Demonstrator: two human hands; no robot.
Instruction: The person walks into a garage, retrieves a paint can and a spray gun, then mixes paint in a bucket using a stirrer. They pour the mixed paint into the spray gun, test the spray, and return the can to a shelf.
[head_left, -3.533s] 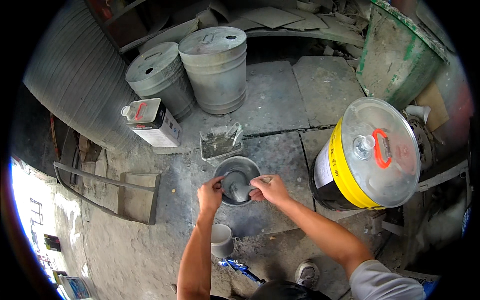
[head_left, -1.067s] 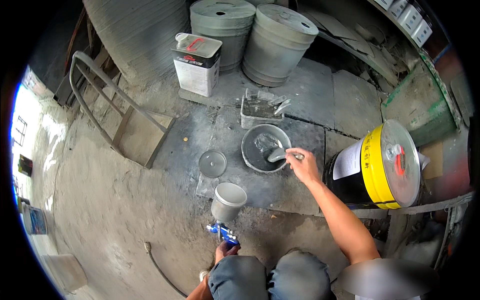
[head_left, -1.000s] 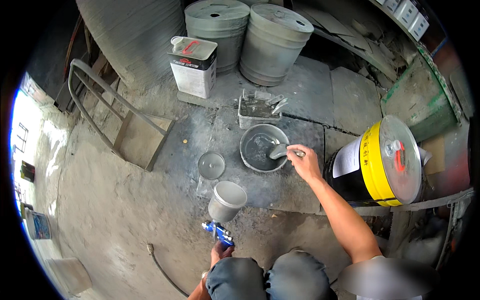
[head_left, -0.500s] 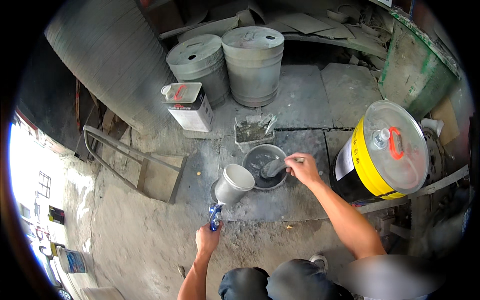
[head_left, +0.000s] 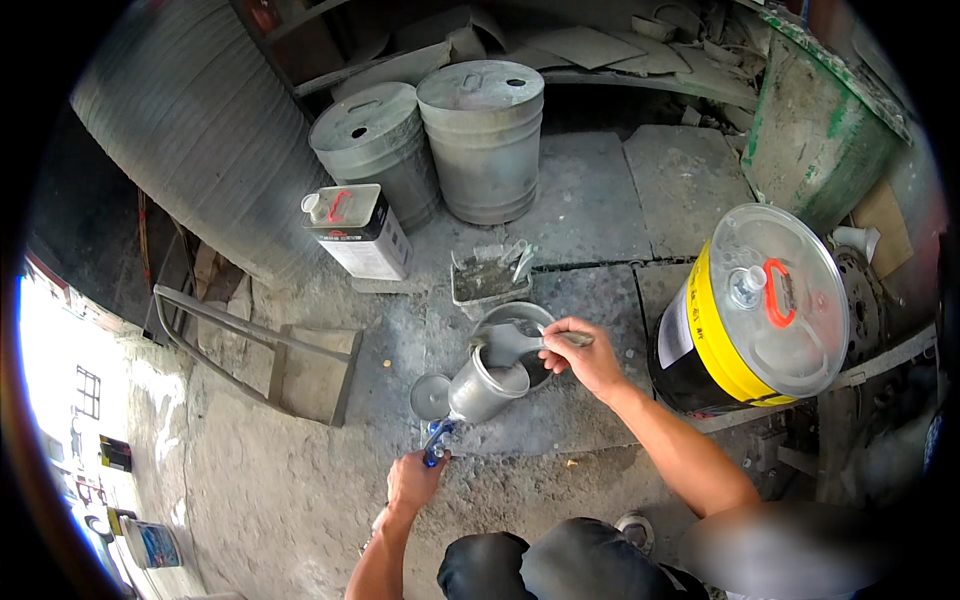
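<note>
My left hand (head_left: pixel 413 480) is closed round the handle of a blue spray gun (head_left: pixel 437 443). Its grey metal paint cup (head_left: pixel 478 392) has no lid on and tilts with its mouth toward a metal bowl (head_left: pixel 541 314) of dark grey liquid. In my right hand (head_left: pixel 585 357) is a flat paintbrush (head_left: pixel 512 341), gripped by the handle. The grey-coated bristles are at the cup's far rim, over the bowl; whether they touch the rim I cannot tell. Beside the cup, on the slab, lies a round grey lid (head_left: pixel 431 396).
A small tub (head_left: pixel 490 283) with brushes stands behind the bowl. Farther back are a white-and-black can (head_left: pixel 364 247) and two grey drums (head_left: pixel 482 150). To the right stands a yellow-and-black drum (head_left: pixel 720 330); at the left lies a metal frame (head_left: pixel 230 330).
The brush has come up out of the bowl and over to the cup's far rim. The cup has moved right and tips more toward the bowl, uncovering the round lid.
</note>
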